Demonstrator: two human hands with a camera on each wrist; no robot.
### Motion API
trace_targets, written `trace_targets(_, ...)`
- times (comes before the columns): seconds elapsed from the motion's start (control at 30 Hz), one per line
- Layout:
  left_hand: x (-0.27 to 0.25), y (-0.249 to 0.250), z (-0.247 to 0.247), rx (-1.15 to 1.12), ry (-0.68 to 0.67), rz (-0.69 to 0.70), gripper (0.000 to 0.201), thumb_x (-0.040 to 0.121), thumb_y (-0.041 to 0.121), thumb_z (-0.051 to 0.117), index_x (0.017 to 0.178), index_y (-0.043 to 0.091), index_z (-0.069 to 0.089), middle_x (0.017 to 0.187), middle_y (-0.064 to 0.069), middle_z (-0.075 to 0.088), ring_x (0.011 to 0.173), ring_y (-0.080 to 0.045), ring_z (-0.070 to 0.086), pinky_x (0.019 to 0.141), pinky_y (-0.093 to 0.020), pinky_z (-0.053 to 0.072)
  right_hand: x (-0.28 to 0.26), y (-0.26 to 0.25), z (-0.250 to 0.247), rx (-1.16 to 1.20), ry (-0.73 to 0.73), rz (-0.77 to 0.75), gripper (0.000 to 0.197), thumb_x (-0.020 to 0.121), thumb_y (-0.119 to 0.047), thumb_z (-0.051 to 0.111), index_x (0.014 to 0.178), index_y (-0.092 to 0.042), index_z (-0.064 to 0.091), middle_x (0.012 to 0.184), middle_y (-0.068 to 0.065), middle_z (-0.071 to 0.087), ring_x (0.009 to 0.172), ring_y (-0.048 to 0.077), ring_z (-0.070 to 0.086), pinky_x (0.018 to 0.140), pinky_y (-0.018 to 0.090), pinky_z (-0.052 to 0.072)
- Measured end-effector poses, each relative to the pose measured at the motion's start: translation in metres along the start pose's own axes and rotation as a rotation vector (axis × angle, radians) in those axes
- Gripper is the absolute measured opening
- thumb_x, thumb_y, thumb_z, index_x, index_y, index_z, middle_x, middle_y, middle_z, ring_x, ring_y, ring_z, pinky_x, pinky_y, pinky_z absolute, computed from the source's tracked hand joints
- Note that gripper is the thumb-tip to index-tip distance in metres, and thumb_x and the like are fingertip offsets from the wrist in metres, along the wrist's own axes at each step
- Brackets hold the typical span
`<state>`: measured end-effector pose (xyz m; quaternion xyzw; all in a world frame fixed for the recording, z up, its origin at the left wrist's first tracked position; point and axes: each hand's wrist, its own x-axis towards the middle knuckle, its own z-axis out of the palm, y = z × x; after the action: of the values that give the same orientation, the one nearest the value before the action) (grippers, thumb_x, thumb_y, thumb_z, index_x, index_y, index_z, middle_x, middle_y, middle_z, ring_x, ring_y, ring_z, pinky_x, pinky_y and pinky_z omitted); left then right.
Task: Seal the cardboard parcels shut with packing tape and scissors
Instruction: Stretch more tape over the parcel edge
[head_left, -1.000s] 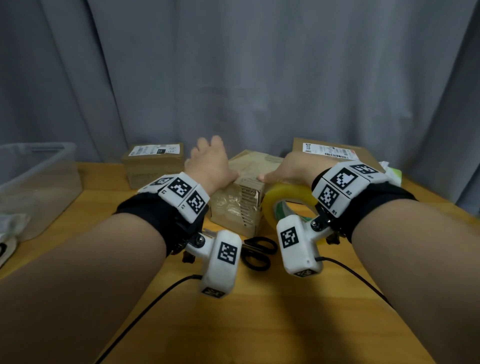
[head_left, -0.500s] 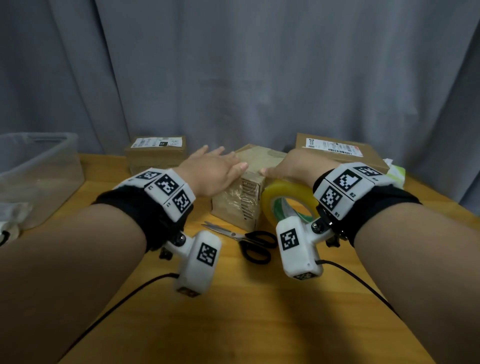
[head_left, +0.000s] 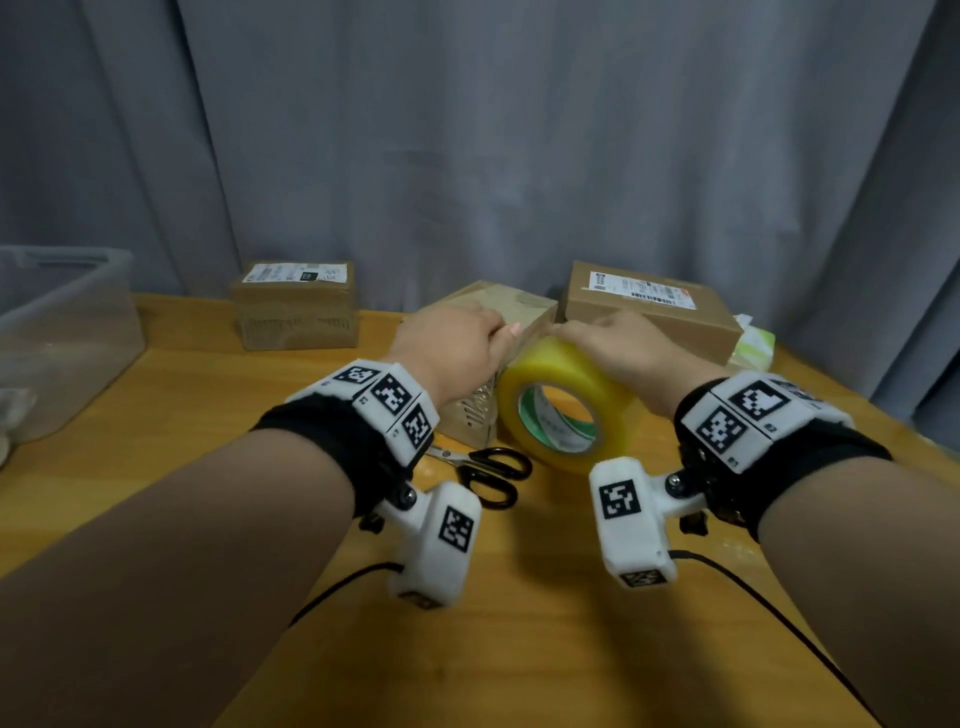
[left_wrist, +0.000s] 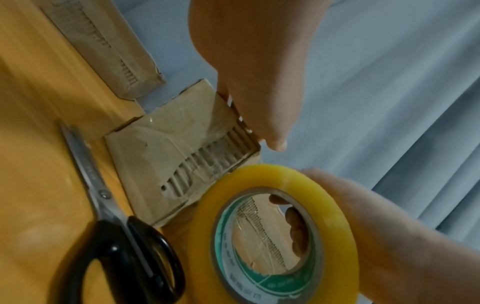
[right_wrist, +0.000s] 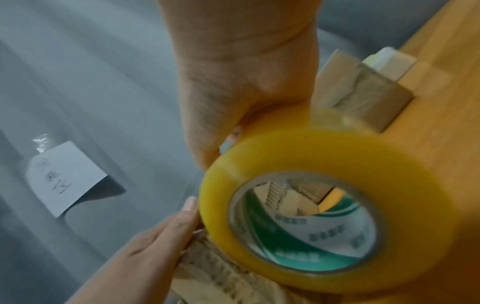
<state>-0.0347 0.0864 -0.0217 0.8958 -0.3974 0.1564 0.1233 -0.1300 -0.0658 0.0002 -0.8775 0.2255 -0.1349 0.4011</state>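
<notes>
Wooden table (head_left: 156, 467), tape roll (head_left: 563, 405) under right-hand fingers (head_left: 576, 328), against parcel (head_left: 498, 306)

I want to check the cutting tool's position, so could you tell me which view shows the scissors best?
The left wrist view: the scissors lie whole on the table, blades closed. The head view shows only the black handles, the blades mostly behind the left wrist. The right wrist view misses them.
</notes>
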Motion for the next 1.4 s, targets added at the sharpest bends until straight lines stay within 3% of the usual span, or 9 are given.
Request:
trace_targets(0.2, 0.013, 0.005, 0.009, 0.045, -0.100, -0.033, 0.051, 0.100, 0.050, 0.018, 0.137, 0.032, 0.048, 0.139, -0.005, 0.046, 0.129, -0.027, 0.038, 0.104, -0.042, 0.034, -0.020, 0.027, 0.009, 0.389, 0.027, 0.085, 0.041, 0.087, -0.052, 0.061, 0.099, -0.014, 0.071, 0.088, 0.010, 0.071, 0.082, 0.027, 0.068, 0.081, 0.038, 0.056)
trace_targets(0.33, 0.013, -0.004, 0.012, -0.060, -0.146, -0.021, 0.052, 0.100, 0.050, 0.021, 0.144, 0.028, 0.037, 0.152, 0.001, 0.034, 0.140, -0.022, 0.029, 0.113, -0.046, 0.025, -0.015, 0.012, 0.007, 0.260, 0.049, 0.013, 0.045, 0.091, -0.048, 0.057, 0.084, -0.006, 0.069, 0.073, 0.008, 0.065, 0.067, 0.026, 0.062, 0.068, 0.034, 0.051)
trace_targets(0.5, 0.013, -0.006, 0.010, -0.062, -0.157, -0.002, 0.051, 0.100, 0.049, 0.024, 0.144, 0.027, 0.037, 0.151, 0.002, 0.035, 0.138, -0.021, 0.033, 0.112, -0.044, 0.027, -0.001, -0.013, -0.006, -0.047, -0.031, -0.024, 0.046, 0.095, -0.044, 0.051, 0.114, -0.004, 0.064, 0.093, 0.007, 0.062, 0.083, 0.020, 0.054, 0.067, 0.027, 0.042)
trace_targets(0.6, 0.014, -0.007, 0.010, -0.077, -0.167, 0.007, 0.051, 0.100, 0.048, 0.027, 0.144, 0.025, 0.038, 0.150, 0.002, 0.038, 0.137, -0.022, 0.035, 0.111, -0.043, 0.030, 0.002, -0.017, -0.003, -0.189, -0.091, 0.002, 0.044, 0.095, -0.042, 0.052, 0.123, -0.010, 0.062, 0.084, 0.001, 0.055, 0.082, 0.019, 0.052, 0.057, 0.024, 0.040)
trace_targets(0.73, 0.015, -0.009, 0.012, -0.083, -0.180, 0.014, 0.051, 0.100, 0.047, 0.028, 0.145, 0.025, 0.036, 0.152, 0.001, 0.034, 0.139, -0.021, 0.032, 0.112, -0.042, 0.028, 0.000, -0.012, 0.001, -0.446, -0.123, 0.065, 0.043, 0.092, -0.044, 0.057, 0.116, -0.009, 0.062, 0.098, 0.007, 0.057, 0.085, 0.022, 0.050, 0.073, 0.030, 0.037)
trace_targets(0.9, 0.019, -0.007, 0.012, -0.021, -0.202, 0.003, 0.052, 0.099, 0.047, 0.031, 0.146, 0.024, 0.034, 0.152, 0.000, 0.034, 0.137, -0.023, 0.034, 0.111, -0.041, 0.030, -0.001, -0.004, 0.000, -0.449, -0.092, 0.063, 0.042, 0.091, -0.045, 0.058, 0.112, -0.009, 0.060, 0.099, 0.006, 0.051, 0.088, 0.023, 0.048, 0.076, 0.030, 0.036)
trace_targets(1.07, 0.014, 0.009, 0.019, 0.138, -0.128, -0.019, 0.056, 0.095, 0.037, 0.045, 0.145, 0.017, 0.031, 0.150, -0.007, 0.036, 0.135, -0.026, 0.036, 0.110, -0.042, 0.032, -0.005, 0.009, 0.005, -0.252, 0.106, -0.060, 0.039, 0.092, -0.039, 0.041, 0.066, -0.012, 0.053, 0.072, 0.005, 0.057, 0.069, 0.027, 0.053, 0.063, 0.032, 0.039)
trace_targets(1.2, 0.010, 0.012, 0.024, 0.164, -0.073, -0.015, 0.060, 0.095, 0.034, 0.048, 0.148, 0.016, 0.026, 0.154, -0.006, 0.029, 0.141, -0.024, 0.028, 0.114, -0.038, 0.022, -0.011, 0.014, 0.011, -0.189, 0.031, -0.103, 0.041, 0.092, -0.035, 0.039, 0.058, -0.015, 0.051, 0.064, 0.007, 0.060, 0.073, 0.032, 0.062, 0.073, 0.037, 0.050)
trace_targets(1.4, 0.017, 0.001, 0.017, 0.079, -0.115, 0.047, 0.044, 0.102, 0.029, 0.032, 0.142, 0.013, 0.040, 0.146, -0.008, 0.043, 0.131, -0.026, 0.043, 0.107, -0.040, 0.035, -0.015, 0.009, 0.011, -0.165, 0.008, -0.116, 0.043, 0.096, -0.030, 0.037, 0.055, -0.017, 0.039, 0.059, 0.002, 0.043, 0.058, 0.020, 0.040, 0.053, 0.032, 0.027)
